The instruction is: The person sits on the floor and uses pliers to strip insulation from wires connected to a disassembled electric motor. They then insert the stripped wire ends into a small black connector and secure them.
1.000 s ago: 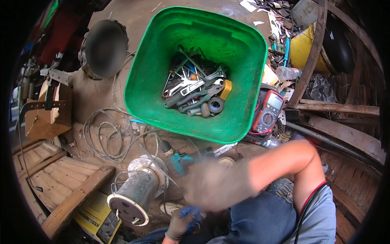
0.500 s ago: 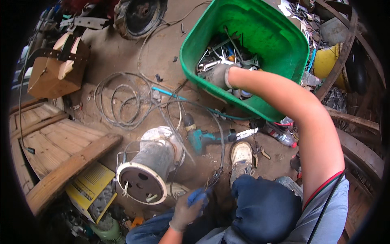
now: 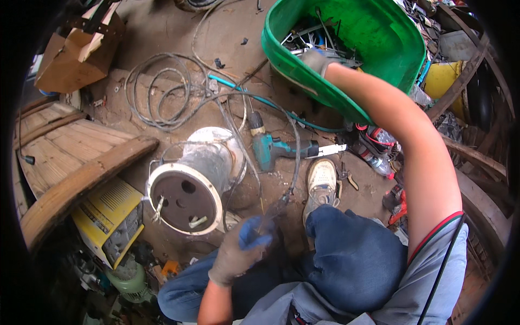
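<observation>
My left hand (image 3: 238, 252), in a grey work glove with blue at the fingers, is closed low in front of my knees. It grips the end of a dark cable (image 3: 297, 157); loose wires at that end are blurred. My right hand (image 3: 315, 61), gloved too, reaches over the near rim of a green plastic bin (image 3: 398, 49). Wrenches and other metal tools (image 3: 309, 40) lie inside around it; its fingers are hidden among them. A grey cylindrical motor or pump housing (image 3: 203, 162) with a brown, holed end plate (image 3: 184, 203) lies left of the cable.
A teal cordless drill (image 3: 271, 151) lies before my shoe (image 3: 320, 181), with pliers (image 3: 349, 179) beside it. Coiled cable (image 3: 157, 97) spreads across the dirt floor. Wooden boards (image 3: 81, 168), a yellow machine (image 3: 108, 216) and a cardboard box (image 3: 76, 59) stand left. Scrap (image 3: 449, 43) piles up right.
The view has shifted, so the bin and floor things sit higher in the picture. My right hand stays in the bin among the tools. My left hand keeps hold of the cable end.
</observation>
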`<state>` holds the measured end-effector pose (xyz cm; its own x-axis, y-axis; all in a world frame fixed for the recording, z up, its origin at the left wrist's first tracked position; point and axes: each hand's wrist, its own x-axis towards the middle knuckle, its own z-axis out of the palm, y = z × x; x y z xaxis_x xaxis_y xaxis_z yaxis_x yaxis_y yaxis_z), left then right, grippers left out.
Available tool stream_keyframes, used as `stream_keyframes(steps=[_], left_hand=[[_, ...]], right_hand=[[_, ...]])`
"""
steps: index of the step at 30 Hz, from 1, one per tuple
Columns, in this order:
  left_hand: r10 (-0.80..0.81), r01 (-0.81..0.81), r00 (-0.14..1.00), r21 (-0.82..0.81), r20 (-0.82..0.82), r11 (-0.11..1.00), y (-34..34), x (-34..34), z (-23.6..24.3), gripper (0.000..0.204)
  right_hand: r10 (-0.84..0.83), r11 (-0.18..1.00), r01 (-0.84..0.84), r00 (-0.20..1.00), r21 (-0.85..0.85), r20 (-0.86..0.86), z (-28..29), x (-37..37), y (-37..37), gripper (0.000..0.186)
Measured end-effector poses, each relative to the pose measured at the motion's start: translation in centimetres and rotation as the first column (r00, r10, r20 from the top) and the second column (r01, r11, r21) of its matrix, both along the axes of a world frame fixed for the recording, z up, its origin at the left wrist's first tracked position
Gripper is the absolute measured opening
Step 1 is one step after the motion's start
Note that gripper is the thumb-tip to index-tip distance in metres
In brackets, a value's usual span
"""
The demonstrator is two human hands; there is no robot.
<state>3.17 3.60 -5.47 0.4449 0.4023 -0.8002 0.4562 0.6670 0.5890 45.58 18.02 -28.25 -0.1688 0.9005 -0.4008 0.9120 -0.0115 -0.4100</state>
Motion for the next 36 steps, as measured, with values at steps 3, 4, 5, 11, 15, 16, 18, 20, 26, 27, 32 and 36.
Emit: stream_keyframes(steps=[3,4,5,11,15,16,18,20,26,27,32,36], left_hand=[[-0.064,0.066,0.997,-0.024,0.049,0.998,0.4,-0.8,0.1,0.058],[-0.15,0.146,0.986,0.055,0.08,0.988,0.4,-1.4,-0.5,0.051],[-0.166,0.161,0.985,0.103,0.047,0.982,0.2,-2.0,-0.8,0.047],[-0.235,0.386,0.922,0.707,-0.307,0.593,-1.4,-3.9,-0.7,0.032],[-0.142,0.603,0.797,0.766,-0.587,0.221,-2.5,-5.1,0.1,0.032],[-0.158,0.671,0.738,0.688,-0.656,0.276,-2.4,-4.6,1.2,0.034],[-0.16,0.652,0.755,0.703,-0.636,0.284,-3.0,-4.4,2.6,0.034],[-0.174,0.593,0.804,0.754,-0.568,0.282,-4.2,-4.7,2.7,0.039],[-0.174,0.029,0.97,0.627,0.171,0.778,-6.0,-2.8,5.9,0.064],[-0.192,-0.034,0.943,0.656,0.27,0.754,-6.5,-3.2,5.5,0.064],[-0.034,-0.15,0.911,0.407,0.41,0.901,-7.4,-4.5,3.5,0.07],[0.045,-0.205,0.873,0.281,0.485,0.937,-7.4,-3.6,3.4,0.081]], right_hand=[[0.021,0.952,-0.145,0.909,0.27,0.415,5.2,1.8,0.7,0.023],[-0.038,0.927,-0.117,0.916,0.356,0.399,6.3,4.1,0.4,0.029],[-0.117,0.927,-0.024,0.929,0.373,0.35,9.4,4.3,0.4,0.035],[-0.59,0.755,0.638,0.761,0.148,-0.27,31.6,-2.4,-6.2,0.024],[-0.399,0.87,0.489,0.774,0.065,-0.492,35.2,-5.0,-16.0,0.042],[-0.398,0.873,0.488,0.729,0.015,-0.557,35.2,-7.5,-18.2,0.045],[-0.563,0.822,0.499,0.636,-0.276,-0.527,36.7,-12.9,-21.6,0.049],[-0.487,0.869,0.431,0.655,-0.244,-0.578,35.2,-16.4,-25.1,0.049],[-0.703,0.671,0.446,0.128,-0.592,-0.7,30.7,-23.3,-29.2,0.052],[-0.669,0.682,0.443,0.057,-0.582,-0.741,29.5,-24.0,-30.1,0.05],[-0.464,0.86,0.403,0.357,-0.314,-0.811,27.7,-24.4,-30.6,0.045],[-0.158,0.894,0.441,0.461,0.071,-0.873,24.5,-25.9,-30.5,0.04]])
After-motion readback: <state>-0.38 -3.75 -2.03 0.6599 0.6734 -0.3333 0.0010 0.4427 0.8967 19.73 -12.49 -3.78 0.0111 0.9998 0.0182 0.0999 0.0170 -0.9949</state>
